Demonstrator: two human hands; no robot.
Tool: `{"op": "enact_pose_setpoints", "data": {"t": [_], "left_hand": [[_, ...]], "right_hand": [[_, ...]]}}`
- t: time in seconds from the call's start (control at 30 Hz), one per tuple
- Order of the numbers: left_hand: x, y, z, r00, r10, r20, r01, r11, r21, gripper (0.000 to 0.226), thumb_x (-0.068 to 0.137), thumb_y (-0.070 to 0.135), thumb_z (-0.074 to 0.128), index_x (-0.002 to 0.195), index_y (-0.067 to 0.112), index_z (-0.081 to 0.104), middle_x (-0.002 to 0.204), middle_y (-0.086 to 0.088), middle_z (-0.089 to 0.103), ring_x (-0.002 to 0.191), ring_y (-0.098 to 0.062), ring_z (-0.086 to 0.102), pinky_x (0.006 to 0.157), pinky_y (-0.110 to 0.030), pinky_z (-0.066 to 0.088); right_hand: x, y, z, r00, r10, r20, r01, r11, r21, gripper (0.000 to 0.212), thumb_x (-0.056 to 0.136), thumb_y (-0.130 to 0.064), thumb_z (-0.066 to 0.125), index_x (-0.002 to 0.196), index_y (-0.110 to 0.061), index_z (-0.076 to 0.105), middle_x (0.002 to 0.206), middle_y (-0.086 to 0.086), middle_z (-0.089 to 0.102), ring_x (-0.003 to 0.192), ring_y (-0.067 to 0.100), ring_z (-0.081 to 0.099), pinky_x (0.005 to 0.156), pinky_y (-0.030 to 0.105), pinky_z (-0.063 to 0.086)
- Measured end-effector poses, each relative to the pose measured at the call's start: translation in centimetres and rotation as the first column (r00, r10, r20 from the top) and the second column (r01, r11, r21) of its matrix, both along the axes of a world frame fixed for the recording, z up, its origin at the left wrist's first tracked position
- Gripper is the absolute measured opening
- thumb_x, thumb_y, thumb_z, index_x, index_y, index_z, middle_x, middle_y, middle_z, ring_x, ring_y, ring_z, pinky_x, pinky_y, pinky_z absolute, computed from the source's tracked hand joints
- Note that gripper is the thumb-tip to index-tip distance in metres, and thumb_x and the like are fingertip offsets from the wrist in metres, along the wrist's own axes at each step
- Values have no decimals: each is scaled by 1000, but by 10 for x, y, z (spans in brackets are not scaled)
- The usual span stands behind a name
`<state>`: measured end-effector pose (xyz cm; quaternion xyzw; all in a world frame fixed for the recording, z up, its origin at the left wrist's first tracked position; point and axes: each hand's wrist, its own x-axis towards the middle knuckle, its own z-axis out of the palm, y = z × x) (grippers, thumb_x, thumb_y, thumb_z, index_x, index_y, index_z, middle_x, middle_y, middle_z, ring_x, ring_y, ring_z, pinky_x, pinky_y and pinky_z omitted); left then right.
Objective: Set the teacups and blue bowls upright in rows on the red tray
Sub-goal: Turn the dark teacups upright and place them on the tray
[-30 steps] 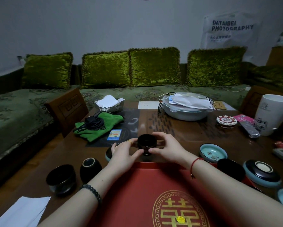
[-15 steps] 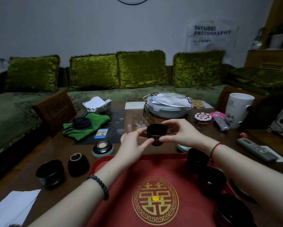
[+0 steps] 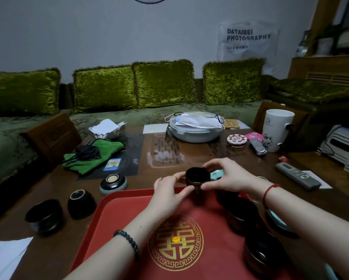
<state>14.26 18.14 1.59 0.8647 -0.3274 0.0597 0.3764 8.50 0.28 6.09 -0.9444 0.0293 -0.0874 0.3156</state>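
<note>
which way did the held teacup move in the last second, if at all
Yes. The dark teacup came nearer and rightward, from beyond the red tray to its far rim.

- teacup [image 3: 197, 176] at far edge of red tray [image 3: 113, 215]: lower half hidden by fingers [image 3: 183, 194] of both hands; can't tell if base touches tray.
- blue bowl [image 3: 217, 175] behind right hand [image 3: 228, 178]: only a sliver shows.
- dark cups [image 3: 242, 215] along tray's right edge: murky, count unclear.
- second blue bowl [image 3: 278, 222] off tray's right edge: mostly under right forearm [image 3: 310, 225].
- tray's near edge and white paper [image 3: 6, 257] at bench's near left corner: cut off by frame.
</note>
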Motion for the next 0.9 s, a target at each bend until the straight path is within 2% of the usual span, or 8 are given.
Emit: {"op": "enact_pose_setpoints", "data": {"t": [0.07, 0.13, 0.3, 0.5, 0.73, 0.9], "left_hand": [[-1, -2, -5, 1000, -8, -9, 8, 1000, 17, 44, 83, 39, 59, 124, 27, 50, 122, 6, 62, 118, -13, 51, 110, -44, 26], [-2, -3, -10, 1000, -11, -18, 12, 999, 32, 45, 83, 40, 58, 125, 26, 50, 125, 6, 60, 120, -13, 49, 110, -43, 25], [-2, -3, -19, 999, -26, -37, 28, 998, 47, 44, 83, 40, 58, 124, 27, 50, 124, 8, 61, 119, -12, 50, 110, -43, 25], [-4, -6, -26, 998, -36, -51, 38, 999, 36, 42, 82, 39, 60, 121, 27, 52, 118, 8, 64, 116, -12, 53, 108, -43, 29], [-5, -6, -27, 995, -57, -83, 58, 998, 9, 43, 81, 37, 62, 121, 27, 51, 114, 7, 65, 113, -11, 55, 107, -42, 33], [-9, -3, -24, 994, -63, -90, 69, 995, 66, 58, 80, 41, 62, 131, 25, 40, 129, 4, 56, 125, -13, 46, 110, -41, 28]], "right_hand": [[-1, -2, -5, 1000, -7, -9, 7, 999, -33, 51, 60, -34, 81, 106, -21, 62, 102, -7, 65, 102, 8, 58, 93, 19, 38], [-2, -3, -8, 999, -18, -30, 15, 997, -79, 51, 60, -38, 80, 105, -24, 61, 107, -8, 65, 109, 13, 56, 105, 36, 34], [-1, -3, -13, 996, -28, -85, 12, 982, -189, 49, 61, -44, 77, 104, -27, 60, 113, -10, 63, 114, 11, 50, 111, 54, 17], [0, -6, -19, 992, -40, -119, 12, 974, -225, 52, 60, -47, 76, 104, -28, 58, 111, -8, 60, 118, 13, 46, 113, 56, 4], [-2, -9, -22, 989, -33, -141, -2, 970, -244, 58, 60, -48, 75, 111, -29, 55, 122, -5, 57, 124, 16, 43, 113, 56, 10], [-8, -8, -20, 987, -26, -160, -17, 966, -258, 74, 63, -47, 75, 127, -27, 43, 139, -4, 43, 133, 16, 32, 114, 53, 13]]}}
